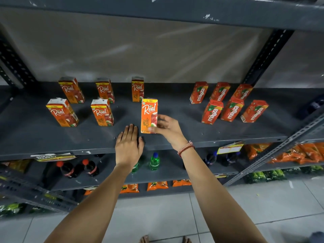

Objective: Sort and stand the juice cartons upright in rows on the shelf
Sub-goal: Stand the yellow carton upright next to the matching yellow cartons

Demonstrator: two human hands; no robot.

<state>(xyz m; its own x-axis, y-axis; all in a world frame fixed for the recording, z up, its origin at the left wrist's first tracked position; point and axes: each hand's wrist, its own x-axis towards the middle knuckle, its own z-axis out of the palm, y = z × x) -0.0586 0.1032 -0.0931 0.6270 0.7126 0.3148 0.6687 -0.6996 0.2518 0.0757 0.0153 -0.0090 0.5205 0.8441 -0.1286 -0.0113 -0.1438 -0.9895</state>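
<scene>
Your right hand pinches Real apple carton at lower right edge, thumb on front; carton upright on shelf, front row. Your left hand lies flat, fingers extended, holding nothing, just left of carton.

Both forearms are bare with no sleeves in view, the left hand wears nothing, and just behind the right hand, the grip, a thin red and orange thread bracelet with a small knot circles the wrist.
</scene>
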